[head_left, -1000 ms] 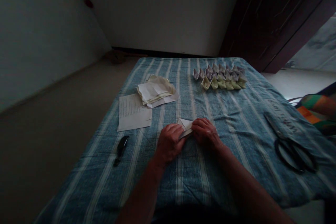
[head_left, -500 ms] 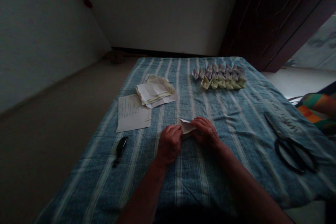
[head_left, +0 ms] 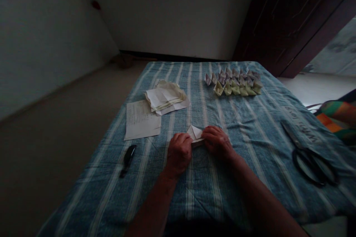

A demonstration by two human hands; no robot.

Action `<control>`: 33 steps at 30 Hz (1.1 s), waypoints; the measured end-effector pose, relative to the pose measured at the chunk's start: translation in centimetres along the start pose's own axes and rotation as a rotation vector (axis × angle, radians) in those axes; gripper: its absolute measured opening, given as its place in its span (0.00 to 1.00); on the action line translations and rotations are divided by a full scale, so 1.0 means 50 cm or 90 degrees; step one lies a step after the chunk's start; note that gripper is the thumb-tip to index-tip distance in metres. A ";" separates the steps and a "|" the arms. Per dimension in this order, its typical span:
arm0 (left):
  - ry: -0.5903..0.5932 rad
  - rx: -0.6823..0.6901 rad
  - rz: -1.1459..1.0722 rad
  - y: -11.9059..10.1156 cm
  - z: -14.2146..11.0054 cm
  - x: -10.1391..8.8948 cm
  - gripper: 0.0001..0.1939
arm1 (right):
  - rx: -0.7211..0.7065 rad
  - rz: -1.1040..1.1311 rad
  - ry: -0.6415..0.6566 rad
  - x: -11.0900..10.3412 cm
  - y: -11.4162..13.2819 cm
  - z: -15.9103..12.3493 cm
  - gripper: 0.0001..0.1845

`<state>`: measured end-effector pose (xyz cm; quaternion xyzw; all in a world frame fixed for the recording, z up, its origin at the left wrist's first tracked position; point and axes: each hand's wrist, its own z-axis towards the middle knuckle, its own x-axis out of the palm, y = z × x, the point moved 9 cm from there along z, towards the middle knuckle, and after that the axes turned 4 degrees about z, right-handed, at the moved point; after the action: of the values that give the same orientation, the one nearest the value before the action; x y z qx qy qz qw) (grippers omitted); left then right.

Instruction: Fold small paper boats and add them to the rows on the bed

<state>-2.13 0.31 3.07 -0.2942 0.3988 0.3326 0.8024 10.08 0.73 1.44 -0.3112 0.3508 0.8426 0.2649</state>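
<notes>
A small piece of folded white paper (head_left: 196, 133) lies between my two hands near the middle of the table, its top coming to a triangular point with a band along the lower edge. My left hand (head_left: 180, 152) grips its left end, fingers curled. On the right end, my right hand (head_left: 217, 141) is closed with the fingertips pressed on the paper. Both hands rest low over the cloth and cover the paper's ends.
Several folded paper boats (head_left: 236, 81) stand in rows at the back right. A stack of paper (head_left: 165, 96) and a written sheet (head_left: 143, 120) lie left. A black pocketknife-like object (head_left: 128, 159) is nearer. Black-handled scissors (head_left: 310, 159) lie right on the striped tablecloth (head_left: 111, 196).
The folded paper's upper part now forms a flat triangle, where before a raised flap showed. My right hand has shifted slightly; my left hand still holds its end.
</notes>
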 end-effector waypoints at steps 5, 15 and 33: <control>0.052 -0.047 0.007 0.009 0.000 0.010 0.07 | 0.018 -0.011 0.025 0.003 -0.001 0.005 0.07; 0.044 -0.113 -0.028 0.029 0.010 0.007 0.09 | 0.067 0.025 0.007 0.007 -0.026 0.008 0.04; 0.019 -0.163 0.026 0.051 0.003 0.000 0.05 | 0.102 0.029 -0.017 0.002 -0.071 0.016 0.05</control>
<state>-4.03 1.95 2.62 -0.3909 0.3710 0.3929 0.7452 12.09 3.51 0.29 -0.2696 0.4205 0.8217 0.2744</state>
